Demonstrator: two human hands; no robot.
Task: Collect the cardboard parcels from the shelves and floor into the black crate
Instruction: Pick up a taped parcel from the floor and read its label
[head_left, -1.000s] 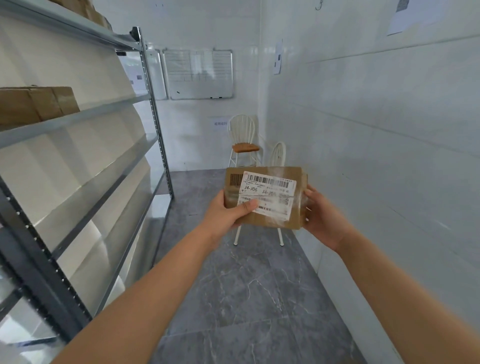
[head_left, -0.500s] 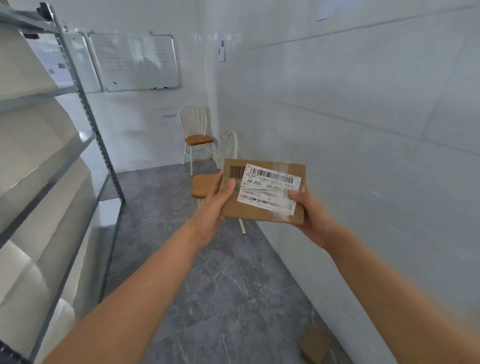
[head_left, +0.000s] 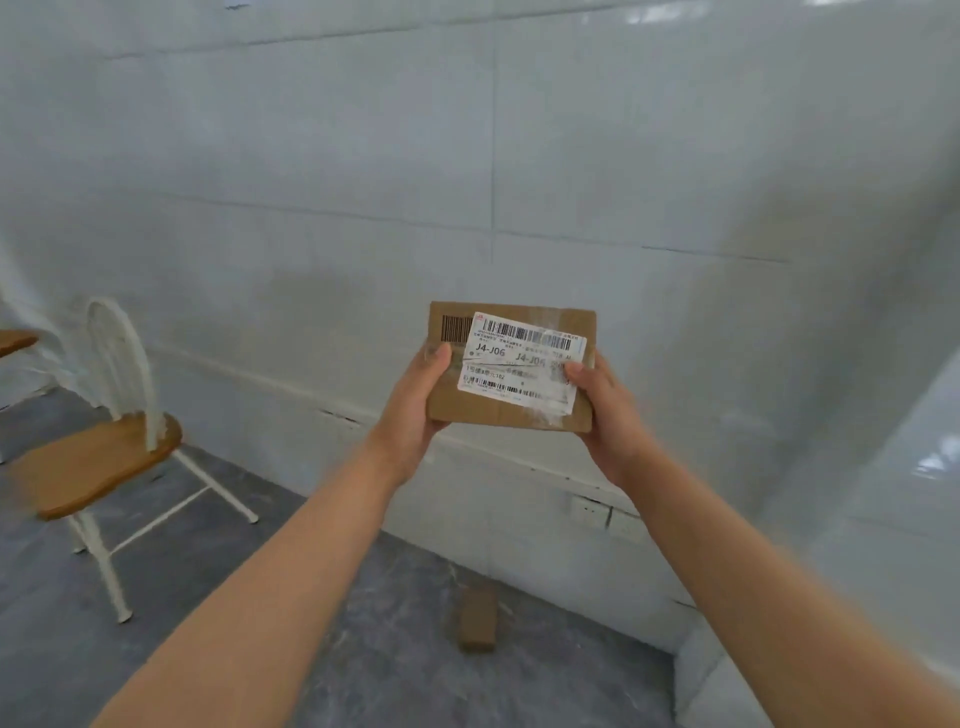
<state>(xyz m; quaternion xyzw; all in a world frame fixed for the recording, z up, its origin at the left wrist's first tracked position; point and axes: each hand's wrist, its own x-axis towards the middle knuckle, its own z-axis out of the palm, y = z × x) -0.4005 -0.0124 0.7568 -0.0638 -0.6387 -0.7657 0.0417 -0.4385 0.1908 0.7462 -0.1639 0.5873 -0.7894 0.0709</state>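
Note:
I hold a flat cardboard parcel (head_left: 506, 402) with a white barcode label in front of me at chest height, facing a white tiled wall. My left hand (head_left: 415, 400) grips its left edge, thumb on the front face. My right hand (head_left: 605, 410) grips its right edge, thumb on the label. A second, small cardboard parcel (head_left: 477, 618) lies on the grey floor close to the wall, below my hands. The black crate is not in view.
A white chair (head_left: 93, 457) with a wooden seat stands on the left, its back near the wall. Another wooden seat (head_left: 15, 340) shows at the far left edge. Wall sockets (head_left: 589, 512) sit low on the wall. A white block (head_left: 711, 675) fills the bottom right corner.
My view has swung right, away from the metal shelving, toward the tiled wall. The parcel stays held in both hands. The small parcel on the floor has come fully into view.

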